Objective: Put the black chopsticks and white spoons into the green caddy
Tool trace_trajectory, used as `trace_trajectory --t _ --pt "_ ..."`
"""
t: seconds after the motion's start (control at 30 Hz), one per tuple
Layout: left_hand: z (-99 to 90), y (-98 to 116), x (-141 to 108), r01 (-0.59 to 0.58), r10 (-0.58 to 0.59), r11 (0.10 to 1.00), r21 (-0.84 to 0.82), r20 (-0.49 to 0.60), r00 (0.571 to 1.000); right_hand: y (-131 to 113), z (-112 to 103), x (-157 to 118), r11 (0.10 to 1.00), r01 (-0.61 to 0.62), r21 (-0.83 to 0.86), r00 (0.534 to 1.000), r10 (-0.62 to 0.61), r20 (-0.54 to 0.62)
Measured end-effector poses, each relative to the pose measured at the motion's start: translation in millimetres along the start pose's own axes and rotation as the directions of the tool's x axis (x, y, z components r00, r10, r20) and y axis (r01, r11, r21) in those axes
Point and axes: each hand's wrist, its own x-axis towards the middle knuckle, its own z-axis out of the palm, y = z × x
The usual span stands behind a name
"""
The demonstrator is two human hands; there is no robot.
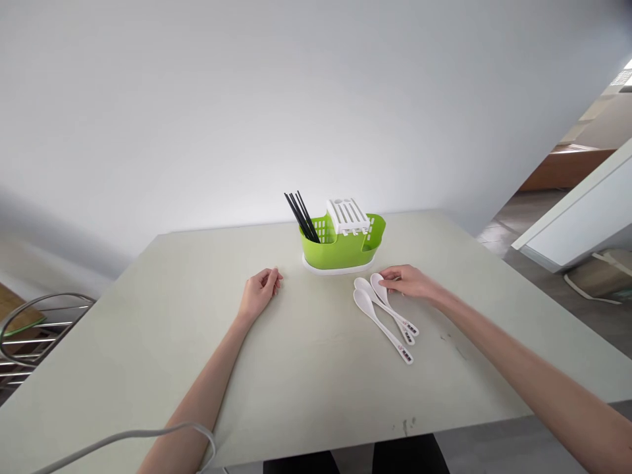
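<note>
Three white soup spoons lie on the table in front of the caddy, their patterned handle ends pointing towards me and right; the front spoon (378, 321) lies beside the two crossed ones. My right hand (402, 282) is closed at the bowl of the rearmost spoon (377, 284), thumb and fingers at its edge. Loosely curled on the table, my left hand (259, 289) has nothing visible in it. A green utensil caddy (340, 254) stands between and beyond my hands. Black chopsticks (302, 217) lean in its left compartment, and a white slotted rack (348, 216) spans its middle.
The pale table (296, 382) reaches back to a white wall (257, 112). A grey cable (133, 434) crosses my left forearm. To the left is a metal-framed chair or rack (34, 336). A white panel (587, 204) stands beyond the table on the right.
</note>
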Motion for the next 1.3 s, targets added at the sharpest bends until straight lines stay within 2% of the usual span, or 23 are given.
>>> trace_trajectory --t 0.23,0.4,0.53,0.63,0.83,0.93,1.0,1.07,1.17,1.3 --pt "-0.4 3.2 -1.6 -0.013 0.013 0.999 0.051 -0.005 1.0 4.2 -15.8 -3.6 1.0 -0.009 -0.001 1.0 0.009 0.018" --pt "-0.5 4.1 -2.3 -0.016 0.016 0.998 0.056 -0.008 1.0 -1.5 -42.2 -9.5 0.998 -0.01 -0.054 0.998 0.007 -0.058" --pt "-0.6 3.3 -2.4 -0.009 0.009 0.999 0.053 -0.002 1.0 -23.8 -66.9 -18.5 0.986 0.014 -0.165 0.983 -0.044 -0.177" --pt "-0.7 3.5 -2.5 -0.011 0.011 0.998 0.057 0.002 1.0 -47.6 -78.3 -27.5 0.967 0.023 -0.255 0.971 -0.082 -0.223" --pt "-0.6 2.0 -1.9 -0.014 0.013 0.998 0.057 0.008 1.0 -94.2 -77.4 -50.2 0.918 0.06 -0.392 0.938 -0.186 -0.293" --pt "-0.4 0.1 -1.2 -0.02 0.02 0.998 0.056 0.008 1.0 -119.3 -68.4 -62.5 0.893 0.169 -0.417 0.886 -0.323 -0.333" --pt "-0.3 -0.7 -1.0 -0.023 0.022 0.999 0.047 0.007 1.0 -137.9 -60.4 -69.4 0.868 0.265 -0.419 0.833 -0.425 -0.355" --pt "-0.1 -1.0 -1.1 -0.024 0.024 0.999 0.038 0.005 1.0 -157.3 -52.4 -74.6 0.829 0.363 -0.427 0.75 -0.531 -0.394" --pt "0.1 -0.9 -1.9 -0.022 0.021 0.999 0.036 0.003 1.0 -185.8 -42.9 -77.3 0.765 0.457 -0.454 0.598 -0.642 -0.479" --pt "0.5 -1.6 -2.7 -0.021 0.021 0.999 0.042 0.005 1.0 -215.6 -34.5 -67.2 0.702 0.517 -0.49 0.459 -0.711 -0.533"
